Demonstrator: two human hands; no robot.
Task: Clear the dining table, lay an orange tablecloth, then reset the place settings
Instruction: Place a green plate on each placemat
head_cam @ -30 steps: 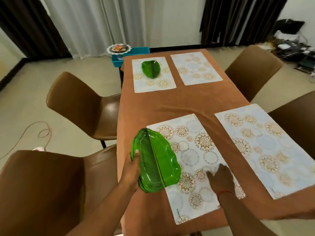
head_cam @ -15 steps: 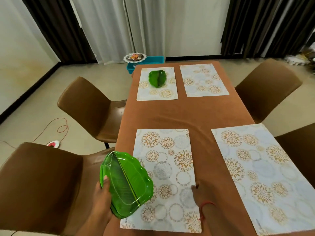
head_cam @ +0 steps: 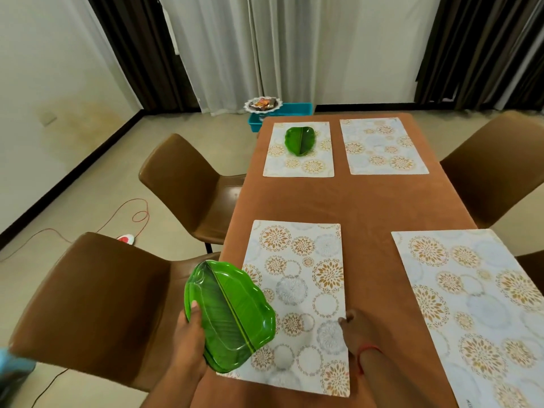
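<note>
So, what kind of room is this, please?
Most likely a home dining room. A long table under an orange tablecloth carries patterned placemats, brown padded chairs stand at its sides, and floor-length curtains hang behind it.

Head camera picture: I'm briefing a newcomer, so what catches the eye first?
The bright green leaf-shaped plates, held in the left hand over the table's near left edge. Next, four patterned placemats on the orange tablecloth; the far left placemat holds another leaf plate.

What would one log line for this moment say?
left hand: holds leaf plates | right hand: on near placemat | far plate: set
</note>
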